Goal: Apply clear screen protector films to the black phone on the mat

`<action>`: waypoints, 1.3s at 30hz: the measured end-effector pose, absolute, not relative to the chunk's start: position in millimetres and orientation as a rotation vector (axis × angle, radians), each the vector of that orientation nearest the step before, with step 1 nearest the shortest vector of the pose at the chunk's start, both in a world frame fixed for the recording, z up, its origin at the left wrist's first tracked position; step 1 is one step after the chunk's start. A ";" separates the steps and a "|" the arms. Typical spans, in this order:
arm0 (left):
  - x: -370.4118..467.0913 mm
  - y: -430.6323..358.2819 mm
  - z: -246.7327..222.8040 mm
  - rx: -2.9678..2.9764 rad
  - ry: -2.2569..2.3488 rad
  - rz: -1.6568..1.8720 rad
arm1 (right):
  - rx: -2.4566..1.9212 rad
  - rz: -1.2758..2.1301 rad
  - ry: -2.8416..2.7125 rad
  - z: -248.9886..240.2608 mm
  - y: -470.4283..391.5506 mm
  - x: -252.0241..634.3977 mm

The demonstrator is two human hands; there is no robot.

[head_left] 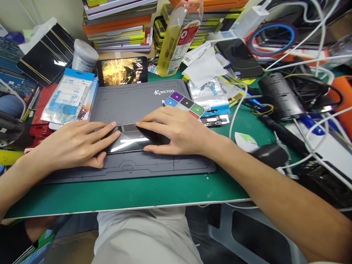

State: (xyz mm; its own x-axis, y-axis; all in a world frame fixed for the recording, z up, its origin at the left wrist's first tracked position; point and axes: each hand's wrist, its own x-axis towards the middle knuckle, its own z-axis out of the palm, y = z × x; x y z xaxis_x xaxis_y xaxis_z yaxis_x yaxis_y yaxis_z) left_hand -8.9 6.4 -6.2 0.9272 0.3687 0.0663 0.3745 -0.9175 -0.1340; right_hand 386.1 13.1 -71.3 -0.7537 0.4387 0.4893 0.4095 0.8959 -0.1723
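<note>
Thumb and fingers of our right hand [178, 130] grasp the glossy phone-like slab [130, 139] across its width; our left hand [74, 145] rests extended fingertips on its other end, and we cannot tell whether it grips. Between our hands, the slab's long axis runs left to right, both hands touching, neither nearer. It lies flat on the gray mat [115, 106], over the green table [154, 192]. Beyond stands a lit screen [123, 71]; white cables [324, 124] crowd the right.

a bottle of yellow liquid [174, 46] stands right of a lit screen [122, 70]; stacked boxes [118, 31] rise behind the screen.
</note>
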 end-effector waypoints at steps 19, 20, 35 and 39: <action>-6.3 4.7 -3.9 -2.898 -0.459 -0.096 | -0.602 0.105 -2.535 -71.0 13.5 388.7; -6.7 4.9 -4.0 -2.903 -0.460 -0.102 | -0.599 0.102 -2.533 -71.1 13.4 388.6; -10.6 12.2 -5.1 -3.005 -0.602 -0.174 | -0.652 0.079 -2.510 -71.4 10.9 387.0; -12.9 17.3 -6.5 -3.056 -0.692 -0.100 | -0.661 0.061 -2.474 -73.8 10.2 387.0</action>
